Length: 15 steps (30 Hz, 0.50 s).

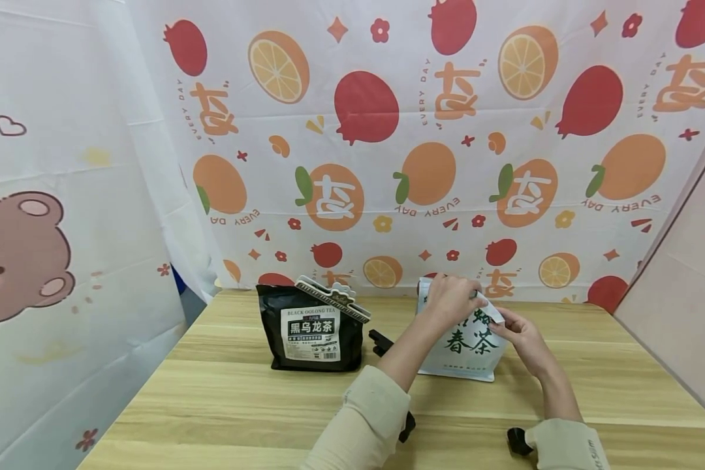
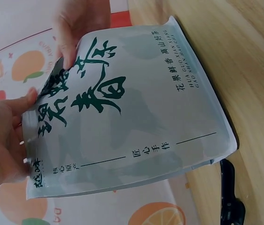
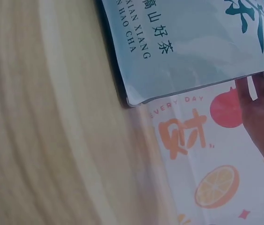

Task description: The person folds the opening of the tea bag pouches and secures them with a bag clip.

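Left grip (image 1: 451, 300): clamped on white bag (image 1: 459, 362)
Right grip (image 1: 521, 334): clamped there too
Black bag (image 1: 275, 343): nearby (clip (image 1: 333, 300) atop)

Black object (image 1: 380, 342) in gap between bags (image 1: 311, 334) (image 1: 461, 352)

White bag (image 1: 461, 351): I see the left hand (image 1: 452, 301) and right hand (image 1: 519, 334) gripping its top edge.
Black bag (image 1: 313, 339): stands to the left, a clip (image 1: 333, 299) slanted across its top.
Wooden table (image 1: 229, 411): under both.
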Each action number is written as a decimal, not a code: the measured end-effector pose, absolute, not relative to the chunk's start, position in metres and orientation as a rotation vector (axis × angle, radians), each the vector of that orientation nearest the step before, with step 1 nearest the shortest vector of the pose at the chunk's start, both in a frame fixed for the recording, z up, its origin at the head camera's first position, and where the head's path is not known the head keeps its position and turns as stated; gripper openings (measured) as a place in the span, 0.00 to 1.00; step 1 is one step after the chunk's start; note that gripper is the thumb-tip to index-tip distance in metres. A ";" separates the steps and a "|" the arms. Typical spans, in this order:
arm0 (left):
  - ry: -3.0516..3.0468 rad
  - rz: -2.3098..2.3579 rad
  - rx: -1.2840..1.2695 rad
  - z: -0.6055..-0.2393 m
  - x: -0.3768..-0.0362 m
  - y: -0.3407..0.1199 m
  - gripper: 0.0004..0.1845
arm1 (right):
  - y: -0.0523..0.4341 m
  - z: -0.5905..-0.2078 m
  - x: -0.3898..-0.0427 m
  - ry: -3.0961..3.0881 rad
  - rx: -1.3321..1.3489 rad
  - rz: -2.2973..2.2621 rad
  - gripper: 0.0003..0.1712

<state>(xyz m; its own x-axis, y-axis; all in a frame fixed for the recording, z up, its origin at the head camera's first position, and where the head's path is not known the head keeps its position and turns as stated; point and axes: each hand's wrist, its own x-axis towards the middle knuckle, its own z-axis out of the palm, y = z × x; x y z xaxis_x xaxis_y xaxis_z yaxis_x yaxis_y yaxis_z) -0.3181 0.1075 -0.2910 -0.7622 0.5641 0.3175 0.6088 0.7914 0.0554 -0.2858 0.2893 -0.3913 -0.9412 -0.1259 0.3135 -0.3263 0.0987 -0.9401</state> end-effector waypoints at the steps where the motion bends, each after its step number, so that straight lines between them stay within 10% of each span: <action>1: -2.702 -0.220 -0.904 -0.291 -0.318 0.107 0.14 | 0.289 -0.392 -0.286 -2.216 0.438 1.950 0.18; 15: -2.697 -0.197 -0.947 -0.290 -0.320 0.105 0.16 | 0.291 -0.387 -0.284 -2.057 0.653 2.062 0.20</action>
